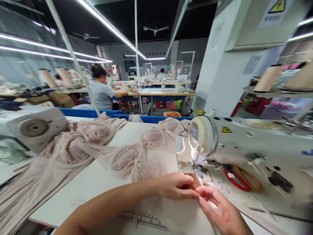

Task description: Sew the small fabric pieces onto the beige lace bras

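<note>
Two hands meet at the near middle of the table (85, 182), just below the needle of the sewing machine (256, 147). The left hand (177, 186) has its fingers curled, pinching a sheer strip of fabric (234, 199) that lies flat over the machine bed; the right hand (223, 212) touches it fingertip to fingertip, fingers half spread on the same strip.

Writing is scarce: a yellow warning triangle (226, 129) sits on the machine arm, and a sign (275, 11) high on the right pillar is too blurred to read.

Lace pieces (127, 156) trail left and far across the table. Scissors (241, 178) lie right of the needle. The near left table is bare up to its edge.

The needle itself is lost in glare, the right wrist is cut off at the bottom, and a seated person (102, 91) works far left.
</note>
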Action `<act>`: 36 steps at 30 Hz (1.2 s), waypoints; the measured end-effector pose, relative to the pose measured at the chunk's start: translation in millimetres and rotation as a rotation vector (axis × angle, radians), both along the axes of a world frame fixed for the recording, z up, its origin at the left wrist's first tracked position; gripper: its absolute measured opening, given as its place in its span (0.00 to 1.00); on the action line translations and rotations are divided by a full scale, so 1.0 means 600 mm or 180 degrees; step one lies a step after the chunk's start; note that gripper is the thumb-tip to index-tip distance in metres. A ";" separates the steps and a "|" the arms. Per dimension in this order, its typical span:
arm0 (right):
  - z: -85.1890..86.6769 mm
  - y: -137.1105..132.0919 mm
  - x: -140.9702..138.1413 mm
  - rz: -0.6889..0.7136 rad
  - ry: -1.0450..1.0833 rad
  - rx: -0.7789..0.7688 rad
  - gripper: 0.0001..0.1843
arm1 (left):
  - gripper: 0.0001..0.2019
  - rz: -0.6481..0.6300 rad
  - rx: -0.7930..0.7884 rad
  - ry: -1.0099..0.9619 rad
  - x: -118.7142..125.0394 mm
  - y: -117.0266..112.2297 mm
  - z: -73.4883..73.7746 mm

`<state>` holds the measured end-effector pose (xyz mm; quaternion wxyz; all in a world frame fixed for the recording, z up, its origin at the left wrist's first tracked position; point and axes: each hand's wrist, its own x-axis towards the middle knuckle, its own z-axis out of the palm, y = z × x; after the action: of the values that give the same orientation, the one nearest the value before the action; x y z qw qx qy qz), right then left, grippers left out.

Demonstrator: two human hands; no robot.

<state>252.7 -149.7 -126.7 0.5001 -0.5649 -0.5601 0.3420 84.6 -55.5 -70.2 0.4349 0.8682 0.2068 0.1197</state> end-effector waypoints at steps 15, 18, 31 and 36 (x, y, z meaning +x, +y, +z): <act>0.028 -0.026 0.043 0.0242 -0.3320 0.1734 0.04 | 0.08 0.0731 0.3248 0.0691 0.001 0.029 -0.074; 0.032 -0.019 0.052 0.0401 -0.3489 0.1709 0.08 | 0.09 0.0379 0.3279 0.0574 -0.004 0.029 -0.069; 0.023 -0.021 0.057 0.0325 -0.3625 0.1857 0.18 | 0.36 0.0189 0.2562 0.0993 -0.018 -0.018 -0.028; 0.023 -0.027 0.067 0.0442 -0.2958 0.1722 0.19 | 0.27 0.0144 0.2591 0.1063 -0.008 -0.009 -0.029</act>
<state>292.6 -165.9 -113.0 0.3035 -0.4694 -0.8264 -0.0680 79.9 -61.1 -87.9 0.0153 0.9715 0.2291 0.0589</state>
